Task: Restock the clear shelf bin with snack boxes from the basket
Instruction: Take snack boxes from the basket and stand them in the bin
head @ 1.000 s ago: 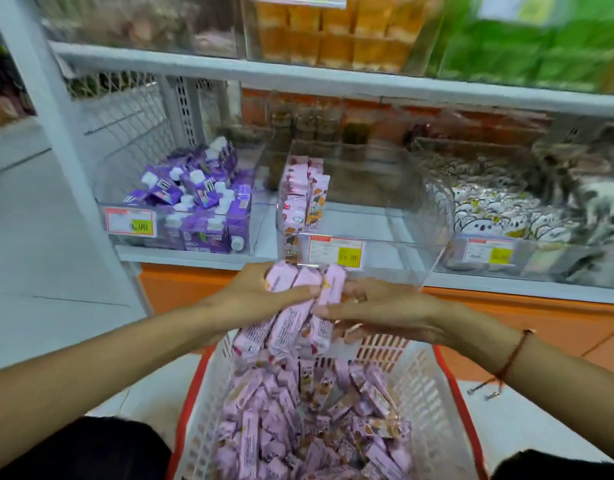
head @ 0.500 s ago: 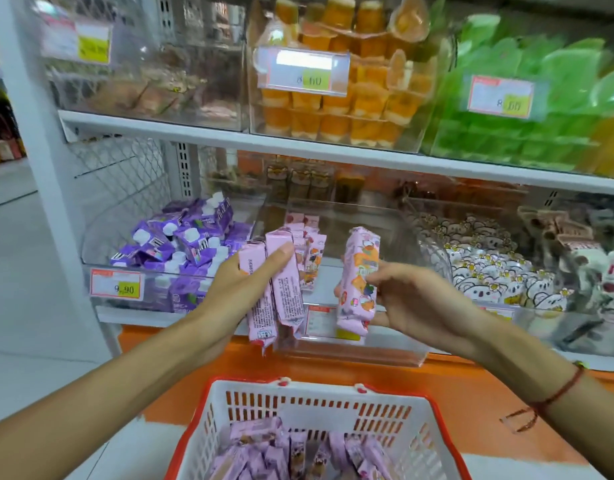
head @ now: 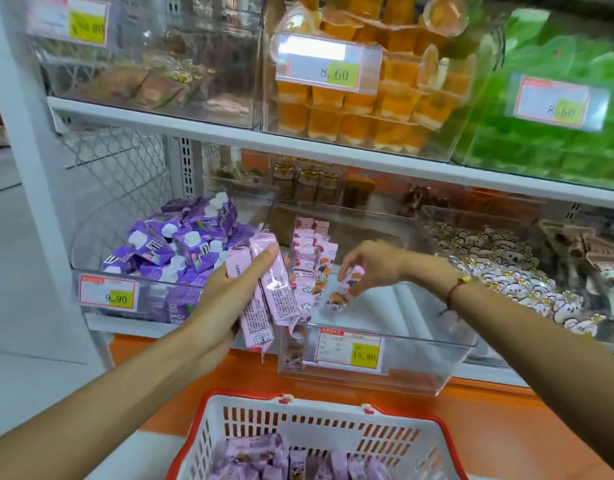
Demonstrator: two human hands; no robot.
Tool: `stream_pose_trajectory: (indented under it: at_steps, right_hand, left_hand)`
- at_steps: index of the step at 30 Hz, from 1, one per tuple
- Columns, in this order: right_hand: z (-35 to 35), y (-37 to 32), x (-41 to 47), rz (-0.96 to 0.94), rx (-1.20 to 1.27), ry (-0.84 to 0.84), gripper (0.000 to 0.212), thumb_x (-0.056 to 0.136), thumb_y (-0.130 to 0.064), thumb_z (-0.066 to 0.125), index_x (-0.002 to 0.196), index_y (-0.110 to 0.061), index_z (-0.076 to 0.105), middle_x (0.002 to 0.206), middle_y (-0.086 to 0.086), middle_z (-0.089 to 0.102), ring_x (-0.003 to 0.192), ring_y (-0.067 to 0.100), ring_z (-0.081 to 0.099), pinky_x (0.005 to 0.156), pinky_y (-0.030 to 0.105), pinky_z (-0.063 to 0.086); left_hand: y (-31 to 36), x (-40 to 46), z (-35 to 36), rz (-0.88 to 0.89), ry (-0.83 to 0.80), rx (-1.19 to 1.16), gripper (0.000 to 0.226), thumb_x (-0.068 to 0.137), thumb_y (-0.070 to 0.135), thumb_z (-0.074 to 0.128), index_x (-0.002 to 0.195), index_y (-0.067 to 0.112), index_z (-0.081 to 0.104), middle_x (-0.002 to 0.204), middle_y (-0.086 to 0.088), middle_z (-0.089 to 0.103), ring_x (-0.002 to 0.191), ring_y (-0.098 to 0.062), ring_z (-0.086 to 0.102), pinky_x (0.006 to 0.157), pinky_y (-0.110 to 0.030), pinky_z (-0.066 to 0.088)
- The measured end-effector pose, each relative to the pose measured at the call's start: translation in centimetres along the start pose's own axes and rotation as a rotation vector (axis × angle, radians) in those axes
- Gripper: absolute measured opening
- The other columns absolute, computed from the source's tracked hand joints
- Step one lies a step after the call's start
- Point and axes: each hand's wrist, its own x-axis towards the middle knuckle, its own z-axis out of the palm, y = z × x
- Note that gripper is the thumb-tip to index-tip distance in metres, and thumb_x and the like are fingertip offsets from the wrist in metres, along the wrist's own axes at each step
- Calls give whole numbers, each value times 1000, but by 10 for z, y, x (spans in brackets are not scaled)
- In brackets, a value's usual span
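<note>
Only the head view is given. The pink snack boxes look light and fairly stiff, long and narrow, with a glossy wrap that could slide against its neighbour when several are stacked in one grip. I judge the best hold is across the long sides near the middle, thumb on one face and fingers on the other, so a box can be stood on end without tipping.

The left hand (head: 226,299) is closed around a bundle of about three boxes (head: 264,292), fingers stretched along the top face and thumb hidden beneath; it hangs in front of the clear bin's (head: 395,368) front left corner, just outside the wall. The right hand (head: 374,265) reaches over the front wall into the bin, fingers narrowed in a pinch on the top of a single box (head: 343,289), which tilts with its lower end near the bin floor. It stands just beside a short row of boxes (head: 310,261) already upright along the left wall. The rest of the bin, towards its right wall, is bare.

Below, the white basket (head: 333,427) with a red rim holds many more boxes, so much restocking remains.
</note>
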Motion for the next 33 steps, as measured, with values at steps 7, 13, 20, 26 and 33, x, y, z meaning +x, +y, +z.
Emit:
stream_pose_trajectory:
  at_steps: [7, 13, 20, 26, 33]
  right_hand:
    - [36, -5, 33, 229, 502, 263, 62, 64, -18, 87, 105, -8, 41, 87, 2, 56, 67, 17, 61, 51, 25, 52]
    - [48, -5, 30, 296, 900, 124, 29, 76, -6, 78, 100, 0, 63, 110, 18, 68, 87, 23, 69, 77, 29, 58]
    - [46, -8, 24, 293, 1031, 78, 35, 84, 0, 66, 117, -2, 54, 115, 22, 65, 95, 28, 67, 67, 19, 57]
    - [46, -14, 30, 287, 818, 105, 23, 86, -8, 68, 89, -14, 46, 101, 14, 65, 87, 22, 65, 69, 26, 54]
    - [42, -7, 23, 259, 796, 61, 33, 85, -15, 70, 111, -11, 48, 110, 10, 63, 92, 20, 63, 70, 24, 53]
  left_hand:
    - [-6, 1, -3, -44, 32, 2, 42, 68, 50, 68, 100, 23, 71, 95, -3, 75, 88, -18, 72, 80, -34, 53]
    - [-5, -1, -4, -67, 9, 15, 38, 74, 47, 65, 101, 22, 71, 95, -5, 75, 89, -19, 71, 82, -35, 53]
    - [-3, -2, -4, -90, 21, 19, 37, 77, 46, 64, 103, 20, 70, 96, -5, 75, 90, -20, 71, 89, -39, 52]
    - [-3, -1, -4, -87, 22, 31, 31, 77, 46, 64, 96, 23, 71, 93, -4, 75, 86, -18, 72, 81, -34, 54]
    - [-3, -2, -5, -79, 11, 33, 32, 74, 48, 65, 92, 24, 73, 93, -4, 75, 85, -18, 72, 72, -30, 58]
